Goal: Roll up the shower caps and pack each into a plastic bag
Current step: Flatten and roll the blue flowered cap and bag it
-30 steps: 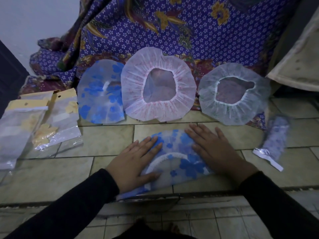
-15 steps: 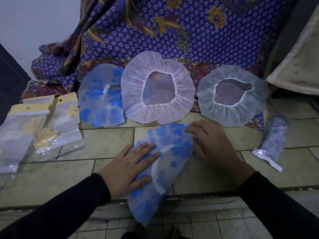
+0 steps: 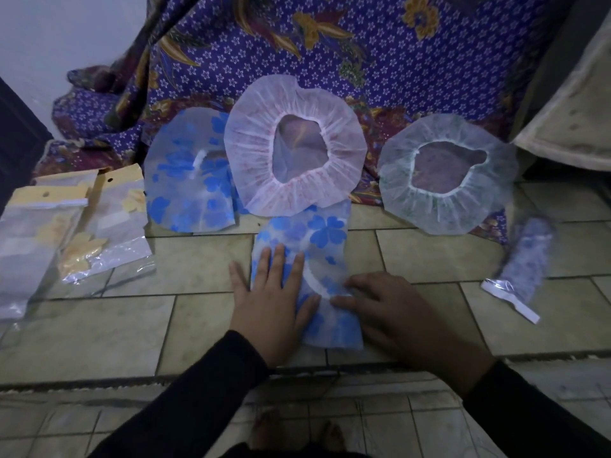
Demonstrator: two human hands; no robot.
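A: How will it handle, and where does it sit?

B: From the left: the clear plastic bags with yellow card tops [image 3: 109,226] wait far left. Nearer the middle, the left hand [image 3: 267,302] presses flat, fingers straight and spread, on the folded, translucent blue-flowered plastic shower cap [image 3: 317,239]. The cap lies on the pale tiled floor [image 3: 198,259] between the hands. It is a long strip pointing away from the person, its far end touching the pink-white ruffled cap [image 3: 294,150]. I judge it feather-light, limp and rather slick, so it springs open unless pinned.

A: The other hand?

B: The right hand [image 3: 386,302] has its fingers curled at the strip's right edge, by the white elastic band [image 3: 312,280]. In this dim view I cannot tell whether they pinch the film or only press it.

A: Where should one take hold?

B: Probably at the near end: pinch both corners and roll away, with a palm on the roll.

A: What differs?

B: A second ago it was a wide half-moon lying crosswise under two flat hands. Half a second ago it slanted over the step. Now it lies straight and narrower.
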